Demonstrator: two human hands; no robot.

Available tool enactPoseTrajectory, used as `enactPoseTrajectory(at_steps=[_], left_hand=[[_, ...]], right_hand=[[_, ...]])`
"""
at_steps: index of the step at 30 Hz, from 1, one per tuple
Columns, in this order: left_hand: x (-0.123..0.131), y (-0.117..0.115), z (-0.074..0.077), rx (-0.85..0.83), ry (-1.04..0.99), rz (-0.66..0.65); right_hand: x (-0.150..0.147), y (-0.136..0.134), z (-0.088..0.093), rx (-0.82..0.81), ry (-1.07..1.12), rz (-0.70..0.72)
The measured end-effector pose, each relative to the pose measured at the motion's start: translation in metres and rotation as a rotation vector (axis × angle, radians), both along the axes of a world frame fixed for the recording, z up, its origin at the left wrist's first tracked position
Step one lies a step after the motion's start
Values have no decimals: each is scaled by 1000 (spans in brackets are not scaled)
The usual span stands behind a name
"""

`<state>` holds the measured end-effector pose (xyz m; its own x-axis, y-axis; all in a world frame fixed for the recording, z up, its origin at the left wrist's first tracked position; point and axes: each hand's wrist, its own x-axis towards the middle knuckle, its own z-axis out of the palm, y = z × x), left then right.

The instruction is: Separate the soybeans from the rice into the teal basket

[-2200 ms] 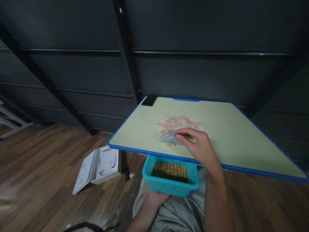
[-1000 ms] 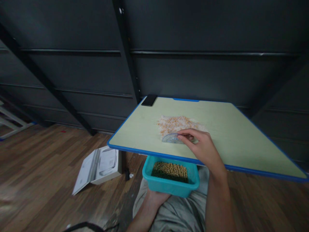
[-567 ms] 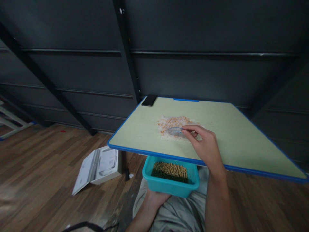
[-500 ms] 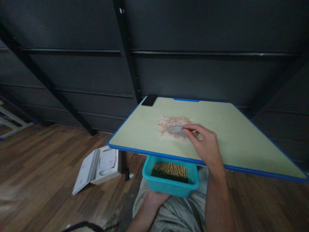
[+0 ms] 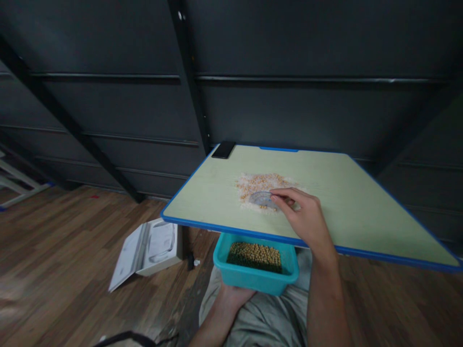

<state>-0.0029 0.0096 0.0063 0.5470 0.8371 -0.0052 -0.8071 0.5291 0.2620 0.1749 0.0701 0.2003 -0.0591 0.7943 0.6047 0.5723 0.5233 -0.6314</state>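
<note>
My right hand point(image 5: 306, 219) pinches a clear plastic protractor point(image 5: 261, 198) and holds it against a pile of white grains mixed with yellow beans point(image 5: 263, 185) on the pale green table point(image 5: 361, 207). Below the table's blue front edge, my left hand point(image 5: 231, 296) supports a teal plastic tub point(image 5: 256, 272) from underneath. The tub holds yellow beans point(image 5: 255, 254) and rests over my lap.
A black phone point(image 5: 223, 150) lies at the table's far left corner. An open white box point(image 5: 146, 250) lies on the wooden floor to the left. Dark metal panels and slanted beams point(image 5: 188, 72) rise behind the table. A black cable point(image 5: 123, 339) sits at the bottom.
My right hand carried the protractor from the near edge of the pile back into the pile, away from me. The tub and my left hand stayed put.
</note>
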Motion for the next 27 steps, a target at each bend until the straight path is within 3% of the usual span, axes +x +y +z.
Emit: enactPoseTrajectory(at_steps=[9, 18, 27], left_hand=[[3, 1, 3, -44, -18, 16], [-1, 2, -15, -42, -3, 33], [0, 0, 1, -34, -17, 6]], right_hand=[[-1, -4, 3, -41, 23, 54], [0, -7, 5, -64, 30, 118], [-2, -6, 5, -25, 22, 63]])
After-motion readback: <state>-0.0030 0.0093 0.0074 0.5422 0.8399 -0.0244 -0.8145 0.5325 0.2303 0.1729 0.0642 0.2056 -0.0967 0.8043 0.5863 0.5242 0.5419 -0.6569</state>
